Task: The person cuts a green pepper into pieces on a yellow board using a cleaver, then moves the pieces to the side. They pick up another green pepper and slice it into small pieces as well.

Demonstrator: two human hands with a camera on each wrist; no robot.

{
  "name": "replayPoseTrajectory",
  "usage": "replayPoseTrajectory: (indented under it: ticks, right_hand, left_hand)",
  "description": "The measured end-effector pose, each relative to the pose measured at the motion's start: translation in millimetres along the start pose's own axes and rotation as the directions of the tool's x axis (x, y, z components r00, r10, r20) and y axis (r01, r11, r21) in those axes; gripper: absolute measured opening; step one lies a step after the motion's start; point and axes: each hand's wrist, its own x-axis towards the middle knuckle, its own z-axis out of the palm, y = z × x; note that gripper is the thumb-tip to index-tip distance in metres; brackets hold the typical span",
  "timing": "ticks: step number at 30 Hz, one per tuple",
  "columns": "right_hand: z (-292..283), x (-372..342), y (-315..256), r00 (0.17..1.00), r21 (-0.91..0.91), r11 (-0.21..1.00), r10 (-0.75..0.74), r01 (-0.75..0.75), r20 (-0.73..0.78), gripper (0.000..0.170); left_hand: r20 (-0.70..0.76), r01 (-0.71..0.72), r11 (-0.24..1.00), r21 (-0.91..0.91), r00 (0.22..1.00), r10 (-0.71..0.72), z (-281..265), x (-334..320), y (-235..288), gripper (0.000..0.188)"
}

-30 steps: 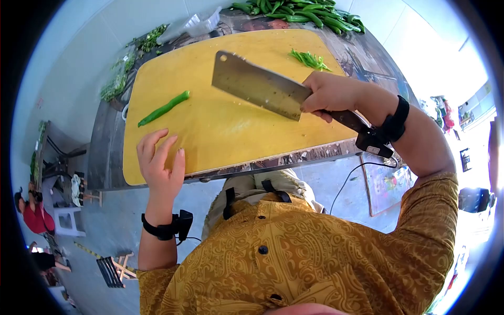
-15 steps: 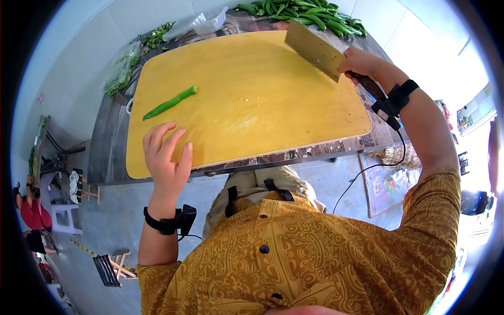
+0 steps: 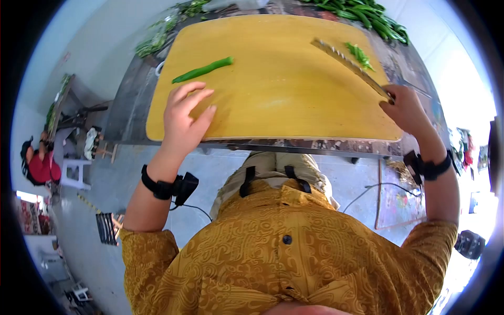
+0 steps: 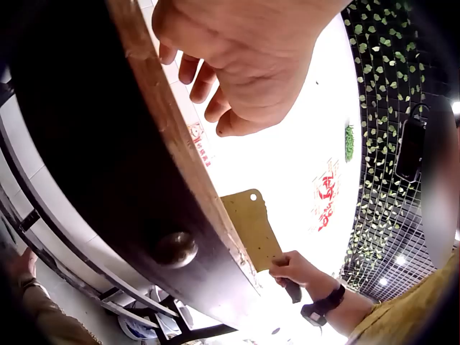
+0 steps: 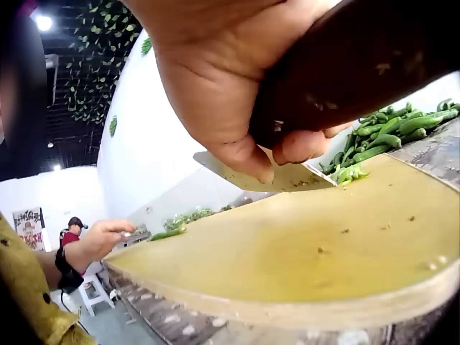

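Observation:
My right hand [image 3: 407, 107] grips the dark handle of a cleaver [image 3: 353, 70] over the right side of the yellow cutting board [image 3: 273, 105]. In the head view the blade appears nearly edge-on, with small bits stuck to it. Beside it, near the board's right edge, lies a small pile of cut green pepper strips [image 3: 359, 55]. One whole green chilli pepper [image 3: 202, 70] rests on the left part of the board. Just in front of that pepper is my left hand [image 3: 184, 119], its fingers loosely bent, with nothing in them. The right wrist view shows the thumb and fingers wrapped around the handle [image 5: 359, 61].
A heap of whole green peppers [image 3: 362, 13] sits at the table's back right. Leafy greens [image 3: 157, 39] and a clear plastic tray [image 3: 236, 4] are along the back left. The table's front edge [image 3: 294, 145] runs close to my body. Another person [image 3: 42, 163] is far left.
The cleaver has moved from mid-board to the right side, and its blade has turned from broad face to edge-on. The left hand stays near the whole pepper. The head view has shifted.

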Motion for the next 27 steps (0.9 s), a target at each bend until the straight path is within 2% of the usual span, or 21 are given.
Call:
replayPoseTrajectory:
  ticks: [1,4,7,10,14,17,21,24,27]
  right_hand:
    - [2.3,-6.3,-3.6,0.995,-0.082,0.994,-0.076,0.070,-0.065,0.025]
    - [5.3,-12.7,-14.3,0.997,-0.060,0.997,0.043,-0.039,0.070,0.032]
    - [16.1,-17.7,-11.4,1.000,-0.075,0.997,-0.024,0.023,-0.019,0.038]
    - [20.3,-18.7,-11.4,1.000,-0.014,1.000,-0.019,0.019,-0.023,0.040]
    - [27.3,-23.6,-8.7,0.997,-0.007,0.998,-0.057,0.057,-0.057,0.040]
    - [25.4,-25.8,-10.8,0.997,-0.002,0.998,-0.059,0.059,-0.052,0.040]
    - [24.8,-26.9,-12.3,1.000,0.005,1.000,-0.029,0.029,-0.012,0.039]
    - [25.8,-28.1,-13.6,0.998,0.028,0.998,-0.055,0.056,-0.020,0.038]
    - [28.6,-27.6,-8.2,0.996,0.031,0.996,-0.082,0.083,-0.035,0.038]
  left_hand:
    - [0.011,0.019,1.000,0.012,1.000,-0.019,-1.6,5.7,-2.6,0.028]
    - [0.080,0.037,0.994,0.099,0.996,-0.046,-9.0,27.3,-16.4,0.032]
    - [0.220,0.041,0.967,0.251,0.971,-0.098,-12.9,52.2,-29.7,0.033]
    - [0.386,0.031,0.952,0.304,0.910,-0.153,-7.7,77.3,-42.3,0.037]
    - [0.491,0.032,0.900,0.434,0.829,-0.266,7.1,98.9,-43.9,0.038]
    - [0.518,0.037,0.901,0.433,0.808,-0.282,21.2,104.9,-51.1,0.037]
    - [0.497,0.039,0.894,0.447,0.820,-0.284,30.5,107.9,-52.0,0.030]
    - [0.496,0.012,0.915,0.404,0.837,-0.230,30.1,100.9,-46.3,0.026]
    - [0.497,-0.122,0.927,0.356,0.864,-0.077,27.2,89.0,-40.6,0.023]
